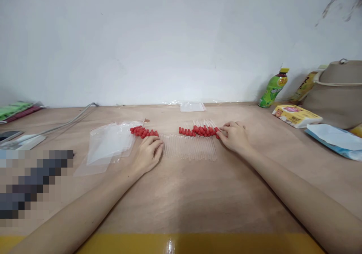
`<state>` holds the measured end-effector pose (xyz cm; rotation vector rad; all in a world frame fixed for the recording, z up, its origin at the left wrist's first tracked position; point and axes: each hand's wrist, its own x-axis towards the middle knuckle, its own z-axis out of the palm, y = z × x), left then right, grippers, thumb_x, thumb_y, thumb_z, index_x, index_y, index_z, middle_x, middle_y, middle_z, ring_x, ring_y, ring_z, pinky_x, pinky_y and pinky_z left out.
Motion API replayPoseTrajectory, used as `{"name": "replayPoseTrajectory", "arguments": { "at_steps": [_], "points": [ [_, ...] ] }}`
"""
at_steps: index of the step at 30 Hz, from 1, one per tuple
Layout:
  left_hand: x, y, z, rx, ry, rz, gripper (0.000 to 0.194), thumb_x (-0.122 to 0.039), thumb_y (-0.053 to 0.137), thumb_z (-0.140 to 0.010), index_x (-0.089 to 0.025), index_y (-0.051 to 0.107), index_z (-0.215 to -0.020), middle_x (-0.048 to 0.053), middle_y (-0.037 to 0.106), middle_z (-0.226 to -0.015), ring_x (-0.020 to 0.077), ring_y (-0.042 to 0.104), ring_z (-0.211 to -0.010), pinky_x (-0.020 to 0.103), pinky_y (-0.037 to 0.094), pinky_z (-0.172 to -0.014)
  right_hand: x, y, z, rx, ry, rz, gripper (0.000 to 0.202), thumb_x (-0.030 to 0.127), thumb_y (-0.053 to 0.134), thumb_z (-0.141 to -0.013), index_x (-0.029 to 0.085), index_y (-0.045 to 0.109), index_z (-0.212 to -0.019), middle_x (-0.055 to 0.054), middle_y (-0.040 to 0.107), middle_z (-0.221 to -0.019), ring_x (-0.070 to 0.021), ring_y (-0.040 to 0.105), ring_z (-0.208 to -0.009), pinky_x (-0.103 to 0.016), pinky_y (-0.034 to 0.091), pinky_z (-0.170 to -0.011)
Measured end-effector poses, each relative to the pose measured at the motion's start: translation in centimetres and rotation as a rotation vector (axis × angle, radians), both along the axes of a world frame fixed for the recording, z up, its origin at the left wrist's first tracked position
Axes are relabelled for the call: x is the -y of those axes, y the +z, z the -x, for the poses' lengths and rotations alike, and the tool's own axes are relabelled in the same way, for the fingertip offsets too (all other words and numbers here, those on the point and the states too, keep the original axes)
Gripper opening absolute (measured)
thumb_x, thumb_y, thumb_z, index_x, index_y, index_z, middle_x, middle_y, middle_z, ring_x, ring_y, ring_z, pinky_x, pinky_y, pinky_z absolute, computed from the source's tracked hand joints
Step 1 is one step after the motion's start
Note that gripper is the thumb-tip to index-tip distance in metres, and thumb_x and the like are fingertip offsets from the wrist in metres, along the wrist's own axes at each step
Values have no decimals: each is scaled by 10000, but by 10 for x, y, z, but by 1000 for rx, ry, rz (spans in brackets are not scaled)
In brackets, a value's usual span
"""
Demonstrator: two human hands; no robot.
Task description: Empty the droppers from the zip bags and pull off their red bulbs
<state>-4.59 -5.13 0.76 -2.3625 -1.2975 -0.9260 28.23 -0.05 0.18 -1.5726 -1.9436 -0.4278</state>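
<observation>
A row of thin clear tubes (189,147) lies side by side on the table in front of me. Small red rubber bulbs form one cluster (202,130) along the row's far right edge and another cluster (144,132) at the left. My left hand (149,154) rests at the row's left end, fingers curled together just below the left bulbs; what they hold, if anything, is hidden. At the right end, the thumb and fingertips of my right hand (234,136) close on a red bulb (217,133). More thin tubes (207,123) stick out behind the right cluster.
Clear plastic bags (109,144) lie left of the tubes, and a smaller one (193,107) is by the wall. A grey cable (70,122) runs at left. On the right are a green bottle (273,90), a yellow pack (296,116), a blue-white packet (336,140) and a bag (333,95).
</observation>
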Motion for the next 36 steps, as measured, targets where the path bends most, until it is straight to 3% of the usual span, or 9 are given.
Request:
{"name": "replayPoseTrajectory", "arguments": {
  "at_steps": [5, 12, 18, 22, 25, 32, 36],
  "points": [
    [0, -1, 0, 6, -6, 1, 203, -212, 437, -850, -155, 631, -879, 82, 600, -923, 204, 552, -855, 366, 480, -770, -2, -3, 2, -62, 24, -54, 280, 359, 504, -793, 205, 695, -657, -76, 641, -808, -220, 478, -789, -369, 292, -678],
    [2, 2, -2, 7, -7, -4, 204, -204, 440, -851, -151, 613, -944, 89, 597, -943, 208, 546, -876, 369, 476, -787, 0, 4, 3, -326, -29, -9, 258, 361, 508, -790, 192, 668, -679, -69, 643, -822, -233, 518, -816, -382, 341, -717],
    [6, 9, -8, -1, 3, -106, 322, -199, 459, -840, -172, 516, -1155, 116, 547, -1111, 256, 489, -1058, 446, 417, -912, 20, 9, 24, -362, 282, -246, 167, 308, 531, -801, 203, 657, -834, -64, 629, -892, -207, 540, -848, -377, 383, -768],
    [11, 12, -13, -76, -2, -231, 412, -199, 486, -838, -187, 450, -1248, 137, 489, -1246, 282, 438, -1158, 457, 394, -933, 44, 5, 50, -196, 528, -254, 112, 238, 552, -800, 219, 639, -869, -33, 651, -903, -184, 551, -849, -365, 350, -771],
    [13, 11, -17, -167, -64, -319, 368, -190, 513, -837, -213, 497, -1204, 112, 529, -1236, 281, 447, -1165, 443, 406, -907, 57, 1, 62, -117, 673, -268, 98, 201, 547, -803, 211, 619, -867, -20, 660, -901, -161, 544, -810, -348, 339, -766],
    [12, 5, -26, -218, -260, -344, 155, -162, 542, -831, -179, 611, -969, 45, 669, -1025, 214, 579, -1028, 378, 444, -866, 61, -1, 63, -90, 729, -270, 120, 176, 544, -786, 211, 606, -883, -15, 661, -923, -158, 542, -842, -343, 342, -782],
    [13, 3, -31, -223, -298, -343, 136, -164, 554, -826, -149, 604, -952, 46, 680, -996, 184, 615, -963, 354, 454, -879, 66, 6, 67, -26, 683, -281, 215, 281, 585, -770, 214, 609, -972, -30, 655, -1022, -199, 544, -943, -390, 327, -843]
  ]
}}
